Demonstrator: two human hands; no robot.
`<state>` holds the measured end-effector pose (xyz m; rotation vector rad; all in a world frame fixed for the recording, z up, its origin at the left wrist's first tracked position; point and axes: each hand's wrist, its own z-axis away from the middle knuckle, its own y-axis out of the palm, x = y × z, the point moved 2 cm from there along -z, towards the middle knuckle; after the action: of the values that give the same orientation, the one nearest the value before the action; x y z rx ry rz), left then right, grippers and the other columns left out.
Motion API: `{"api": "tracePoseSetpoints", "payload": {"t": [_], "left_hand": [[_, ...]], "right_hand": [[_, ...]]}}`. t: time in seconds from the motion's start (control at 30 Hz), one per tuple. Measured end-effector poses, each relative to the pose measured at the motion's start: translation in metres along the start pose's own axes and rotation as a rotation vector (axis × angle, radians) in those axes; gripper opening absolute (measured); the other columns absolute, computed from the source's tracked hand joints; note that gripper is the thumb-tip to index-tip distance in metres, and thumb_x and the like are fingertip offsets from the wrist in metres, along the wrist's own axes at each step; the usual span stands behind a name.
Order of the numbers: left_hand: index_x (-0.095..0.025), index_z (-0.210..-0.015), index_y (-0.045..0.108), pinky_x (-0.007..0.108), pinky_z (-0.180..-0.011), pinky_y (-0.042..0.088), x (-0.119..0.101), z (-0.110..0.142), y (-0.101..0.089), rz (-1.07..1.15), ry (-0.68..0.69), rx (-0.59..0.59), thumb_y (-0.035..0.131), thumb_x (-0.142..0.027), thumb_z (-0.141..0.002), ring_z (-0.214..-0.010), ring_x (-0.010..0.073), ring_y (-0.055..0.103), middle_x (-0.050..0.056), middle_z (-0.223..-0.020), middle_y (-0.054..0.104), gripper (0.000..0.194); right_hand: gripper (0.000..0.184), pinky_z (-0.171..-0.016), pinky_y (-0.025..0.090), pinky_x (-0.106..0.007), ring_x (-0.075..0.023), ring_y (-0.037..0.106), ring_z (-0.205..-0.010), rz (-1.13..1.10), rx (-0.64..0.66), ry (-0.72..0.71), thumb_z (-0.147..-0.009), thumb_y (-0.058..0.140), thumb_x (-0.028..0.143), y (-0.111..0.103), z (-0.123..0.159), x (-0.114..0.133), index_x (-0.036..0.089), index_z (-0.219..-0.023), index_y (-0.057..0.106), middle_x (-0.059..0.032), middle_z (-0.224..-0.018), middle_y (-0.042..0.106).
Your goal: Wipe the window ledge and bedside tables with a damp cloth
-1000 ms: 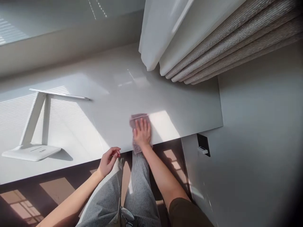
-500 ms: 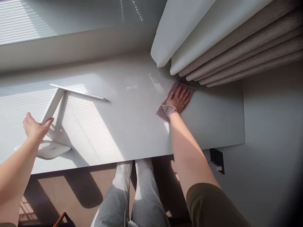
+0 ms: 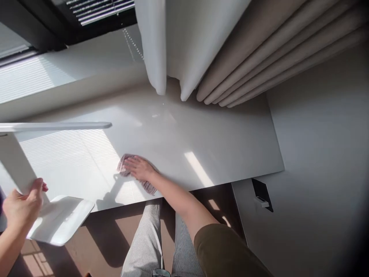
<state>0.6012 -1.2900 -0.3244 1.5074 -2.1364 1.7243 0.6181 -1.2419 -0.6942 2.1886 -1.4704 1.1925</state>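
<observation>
A white desk lamp (image 3: 17, 161) is at the left, its long arm reaching right and its flat base out over the desk's front edge. My left hand (image 3: 24, 204) is closed around the lower part of its post. The lamp looks raised and tilted. My right hand (image 3: 138, 167) lies flat on a patterned pinkish cloth (image 3: 148, 187), fingers stretched out and pointing left. Beneath the cloth is the white desk (image 3: 230, 150), near its front edge. Cloth shows on both sides of the hand; the palm hides its middle.
White and grey-brown curtains (image 3: 230, 57) hang over the desk's back right. Behind the desk runs a windowsill (image 3: 95, 57) with a bead chain. Below the desk's right end, a dark wall plate (image 3: 261, 194) holds a small white piece. My legs (image 3: 147, 238) are at the front edge.
My right hand has slid the cloth left and toward me, from under the curtains to the sunlit part. My left hand has shifted the lamp left and nearer. The view has turned too.
</observation>
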Motion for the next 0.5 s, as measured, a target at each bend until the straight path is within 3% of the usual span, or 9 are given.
{"api": "tracePoseSetpoints", "payload": {"t": [0.07,0.13,0.2,0.23,0.3,0.37,0.5], "left_hand": [[-0.028,-0.064,0.056,0.041,-0.06,0.046,-0.055,0.026,0.003,0.069,-0.019,0.003,0.046,-0.056,-0.081,-0.071,0.0311,0.064,0.003,-0.063,0.062,0.034],[-0.026,-0.06,0.056,0.04,-0.062,0.047,-0.122,0.052,0.016,0.163,0.04,0.021,0.052,-0.054,-0.077,-0.07,0.0298,0.065,0.003,-0.06,0.063,0.033],[-0.023,-0.06,0.058,0.036,-0.059,0.046,-0.196,0.079,0.034,0.24,0.132,0.057,0.057,-0.049,-0.073,-0.064,0.0265,0.064,0.003,-0.058,0.063,0.029],[-0.022,-0.062,0.058,0.034,-0.057,0.045,-0.234,0.094,0.044,0.283,0.196,0.086,0.057,-0.048,-0.073,-0.061,0.0242,0.062,0.002,-0.057,0.063,0.028],[-0.021,-0.066,0.057,0.03,-0.055,0.043,-0.31,0.125,0.064,0.369,0.337,0.142,0.057,-0.047,-0.075,-0.058,0.0201,0.059,0.002,-0.058,0.062,0.028],[-0.021,-0.071,0.057,0.027,-0.054,0.041,-0.383,0.157,0.082,0.435,0.482,0.195,0.057,-0.046,-0.078,-0.057,0.0171,0.056,0.0,-0.058,0.059,0.026],[-0.02,-0.081,0.059,0.026,-0.061,0.042,-0.508,0.21,0.12,0.631,0.762,0.234,0.056,-0.036,-0.081,-0.064,0.0148,0.053,0.0,-0.066,0.057,0.016]], "right_hand": [[0.049,-0.122,0.022,-0.043,-0.0194,0.033,-0.145,0.051,-0.147,0.262,-0.098,0.044,0.034,-0.056,0.047,-0.076,0.025,-0.146,0.042,-0.0028,-0.155,0.038],[0.051,-0.121,0.019,-0.05,-0.0245,0.03,-0.146,0.11,-0.332,0.563,-0.098,0.042,0.034,-0.116,0.119,-0.155,0.022,-0.148,0.04,-0.0084,-0.156,0.037],[0.05,-0.12,0.016,-0.055,-0.0272,0.026,-0.147,0.154,-0.5,0.828,-0.099,0.039,0.032,-0.16,0.205,-0.212,0.017,-0.147,0.041,-0.0137,-0.155,0.037],[0.051,-0.119,0.015,-0.057,-0.0281,0.025,-0.148,0.168,-0.572,0.947,-0.099,0.035,0.031,-0.172,0.245,-0.228,0.014,-0.146,0.041,-0.0162,-0.155,0.036],[0.051,-0.117,0.015,-0.061,-0.0302,0.024,-0.148,0.177,-0.647,1.102,-0.099,0.032,0.03,-0.176,0.307,-0.234,0.009,-0.146,0.041,-0.0204,-0.154,0.036],[0.051,-0.118,0.016,-0.06,-0.0307,0.026,-0.147,0.163,-0.639,1.138,-0.098,0.038,0.03,-0.16,0.333,-0.213,0.011,-0.145,0.043,-0.0189,-0.154,0.037],[0.055,-0.12,0.021,-0.05,-0.0281,0.035,-0.143,0.058,-0.446,0.924,-0.09,0.055,0.033,-0.114,0.313,-0.145,0.02,-0.143,0.049,-0.0113,-0.149,0.048]]}}
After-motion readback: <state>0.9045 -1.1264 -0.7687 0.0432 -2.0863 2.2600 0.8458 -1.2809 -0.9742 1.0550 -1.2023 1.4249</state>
